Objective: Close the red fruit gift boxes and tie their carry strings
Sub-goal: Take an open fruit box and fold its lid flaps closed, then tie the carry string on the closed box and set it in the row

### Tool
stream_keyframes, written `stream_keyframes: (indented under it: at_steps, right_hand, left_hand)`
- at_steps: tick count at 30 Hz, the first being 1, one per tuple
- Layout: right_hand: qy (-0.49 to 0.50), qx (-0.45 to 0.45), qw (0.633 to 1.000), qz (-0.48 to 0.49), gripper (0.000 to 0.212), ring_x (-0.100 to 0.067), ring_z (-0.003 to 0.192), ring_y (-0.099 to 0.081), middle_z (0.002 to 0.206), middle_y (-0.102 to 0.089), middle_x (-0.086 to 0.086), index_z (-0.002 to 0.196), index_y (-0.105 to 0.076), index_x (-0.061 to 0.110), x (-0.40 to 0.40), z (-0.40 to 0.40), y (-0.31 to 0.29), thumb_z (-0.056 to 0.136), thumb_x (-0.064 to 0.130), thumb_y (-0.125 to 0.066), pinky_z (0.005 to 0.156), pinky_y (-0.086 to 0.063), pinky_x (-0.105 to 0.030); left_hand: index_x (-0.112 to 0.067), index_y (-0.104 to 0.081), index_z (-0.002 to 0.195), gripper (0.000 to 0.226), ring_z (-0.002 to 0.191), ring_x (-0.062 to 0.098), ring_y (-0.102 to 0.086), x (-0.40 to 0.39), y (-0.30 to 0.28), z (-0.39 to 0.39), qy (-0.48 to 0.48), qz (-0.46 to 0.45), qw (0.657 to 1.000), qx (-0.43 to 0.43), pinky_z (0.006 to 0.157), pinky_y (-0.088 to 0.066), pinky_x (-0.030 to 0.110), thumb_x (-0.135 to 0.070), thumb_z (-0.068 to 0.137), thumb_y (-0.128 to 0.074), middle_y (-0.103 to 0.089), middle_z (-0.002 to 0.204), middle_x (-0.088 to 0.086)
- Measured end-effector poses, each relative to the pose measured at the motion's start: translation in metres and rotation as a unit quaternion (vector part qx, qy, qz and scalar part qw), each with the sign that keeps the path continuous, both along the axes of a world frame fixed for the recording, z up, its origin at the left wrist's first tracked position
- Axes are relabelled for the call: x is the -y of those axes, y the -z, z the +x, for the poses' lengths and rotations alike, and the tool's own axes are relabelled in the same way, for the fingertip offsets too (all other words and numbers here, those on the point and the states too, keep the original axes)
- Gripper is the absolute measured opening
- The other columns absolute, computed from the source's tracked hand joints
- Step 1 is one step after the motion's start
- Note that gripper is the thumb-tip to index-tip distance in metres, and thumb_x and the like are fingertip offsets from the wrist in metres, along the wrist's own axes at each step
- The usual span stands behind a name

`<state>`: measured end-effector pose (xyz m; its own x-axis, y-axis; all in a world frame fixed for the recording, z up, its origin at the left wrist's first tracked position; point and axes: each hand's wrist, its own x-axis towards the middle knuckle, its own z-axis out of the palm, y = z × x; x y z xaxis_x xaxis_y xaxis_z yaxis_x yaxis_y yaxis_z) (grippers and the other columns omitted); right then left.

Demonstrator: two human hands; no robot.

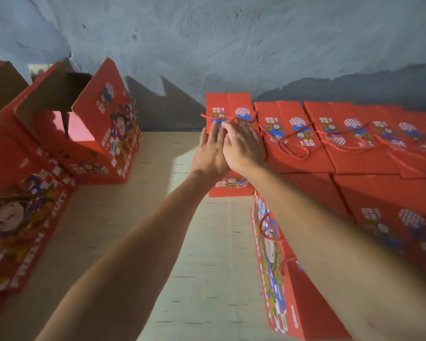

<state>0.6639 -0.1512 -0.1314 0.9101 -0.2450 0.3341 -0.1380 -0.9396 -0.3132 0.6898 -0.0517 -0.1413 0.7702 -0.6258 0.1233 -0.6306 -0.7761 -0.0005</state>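
A closed red fruit gift box (239, 102) stands at the left end of a row of closed boxes, straight ahead of me. A red-and-white twisted carry string (214, 116) lies across its top. Both arms reach forward to it. My left hand (210, 150) lies against the box's left edge, fingers straight and pointing up toward the string. My right hand (244, 146) lies flat on the box top, its fingers crossing over the left hand's fingertips just below the string. Whether any fingertip pinches the string is hidden.
Open red boxes (101, 134) with raised flaps stand at the left. Stacked closed boxes with tied strings (354, 143) fill the right. Another closed box (293, 291) lies at lower right under my right forearm. Tan cardboard flooring (202, 267) runs between them; a grey wall (231, 45) is behind.
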Motion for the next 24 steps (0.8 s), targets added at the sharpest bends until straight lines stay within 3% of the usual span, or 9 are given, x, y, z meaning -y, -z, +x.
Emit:
stream_keyframes:
  at_steps: [3, 5, 8, 11, 14, 17, 19, 22, 24]
  right_hand:
    - [0.046, -0.03, 0.998, -0.008, 0.043, -0.019, 0.148, -0.031, 0.149, -0.053, 0.006, 0.145, -0.049, 0.028, -0.005, -0.005, -0.004, 0.104, 0.029, -0.036, 0.122, -0.019, -0.042]
    - [0.046, -0.102, 0.994, -0.01, 0.05, -0.024, 0.152, -0.024, 0.158, -0.043, -0.001, 0.155, -0.033, 0.025, -0.003, -0.009, -0.018, 0.106, 0.032, -0.033, 0.122, -0.017, -0.046]
    - [0.047, -0.193, 0.965, -0.171, 0.064, -0.032, 0.145, -0.038, 0.155, -0.045, -0.014, 0.162, -0.01, 0.022, 0.0, -0.012, -0.048, 0.105, 0.035, -0.035, 0.117, -0.027, -0.053]
    - [0.009, -0.178, 0.951, -0.254, 0.065, -0.03, 0.135, -0.048, 0.142, -0.057, -0.013, 0.158, -0.024, 0.017, -0.022, -0.021, -0.073, 0.098, 0.029, -0.047, 0.109, -0.037, -0.045]
    - [-0.031, -0.143, 0.965, -0.219, 0.049, -0.029, 0.133, -0.048, 0.134, -0.062, -0.011, 0.143, -0.041, 0.015, -0.06, -0.025, -0.083, 0.095, 0.021, -0.049, 0.104, -0.04, -0.043]
    - [-0.066, -0.11, 0.98, -0.152, 0.041, -0.031, 0.13, -0.052, 0.132, -0.063, -0.011, 0.137, -0.046, 0.014, -0.106, -0.01, -0.089, 0.096, 0.019, -0.048, 0.104, -0.041, -0.042]
    - [-0.092, -0.103, 0.985, -0.107, 0.046, -0.033, 0.13, -0.052, 0.137, -0.06, -0.013, 0.143, -0.043, 0.014, -0.137, 0.004, -0.093, 0.099, 0.024, -0.049, 0.103, -0.042, -0.043]
    - [-0.126, -0.099, 0.985, -0.062, 0.053, -0.038, 0.131, -0.051, 0.143, -0.056, -0.016, 0.148, -0.036, 0.012, -0.178, 0.03, -0.095, 0.101, 0.033, -0.049, 0.1, -0.045, -0.046]
    - [-0.136, -0.088, 0.986, -0.025, 0.057, -0.04, 0.126, -0.055, 0.14, -0.057, -0.02, 0.15, -0.032, 0.01, -0.203, 0.047, -0.093, 0.103, 0.04, -0.046, 0.094, -0.047, -0.047]
  left_hand:
    - [-0.008, -0.006, 0.162, 0.065, 0.158, 0.031, 0.004, -0.004, -0.011, -0.002, 0.004, 0.02, 0.999, -0.03, 0.125, -0.012, 0.048, -0.032, 0.107, -0.032, -0.009, 0.17, 0.011]
    - [-0.008, -0.002, 0.162, 0.063, 0.157, 0.031, 0.008, -0.004, -0.025, -0.005, -0.001, 0.054, 0.997, -0.062, 0.124, -0.021, 0.05, -0.029, 0.109, -0.027, -0.001, 0.17, 0.011]
    - [-0.006, 0.004, 0.161, 0.064, 0.157, 0.033, -0.004, -0.005, -0.045, -0.02, -0.026, 0.074, 0.994, -0.08, 0.116, -0.032, 0.048, -0.025, 0.109, -0.026, 0.003, 0.171, 0.013]
    - [-0.01, -0.009, 0.162, 0.07, 0.137, 0.036, -0.047, -0.027, -0.058, -0.034, -0.056, 0.017, 0.995, -0.078, 0.098, -0.046, 0.046, -0.036, 0.104, -0.04, -0.018, 0.166, 0.01]
    - [-0.012, -0.032, 0.147, 0.058, 0.122, 0.032, -0.057, -0.073, -0.065, -0.034, -0.075, 0.011, 0.996, -0.039, 0.081, -0.051, 0.044, -0.046, 0.102, -0.045, -0.042, 0.145, 0.006]
    - [-0.014, -0.037, 0.141, 0.05, 0.126, 0.029, -0.053, -0.123, -0.071, -0.02, -0.094, 0.003, 0.996, -0.011, 0.088, -0.052, 0.045, -0.04, 0.1, -0.05, -0.044, 0.14, 0.006]
    - [-0.013, -0.034, 0.146, 0.055, 0.138, 0.03, -0.042, -0.156, -0.076, -0.002, -0.105, -0.011, 0.994, 0.03, 0.102, -0.047, 0.048, -0.034, 0.098, -0.05, -0.036, 0.15, 0.009]
    - [-0.007, -0.013, 0.16, 0.071, 0.156, 0.032, -0.012, -0.206, -0.084, 0.029, -0.168, -0.035, 0.982, 0.079, 0.122, -0.026, 0.05, -0.035, 0.101, -0.041, -0.01, 0.169, 0.014]
    - [-0.004, -0.002, 0.161, 0.077, 0.158, 0.033, -0.003, -0.235, -0.084, 0.049, -0.211, -0.057, 0.972, 0.089, 0.126, -0.018, 0.048, -0.036, 0.102, -0.04, -0.001, 0.17, 0.016]
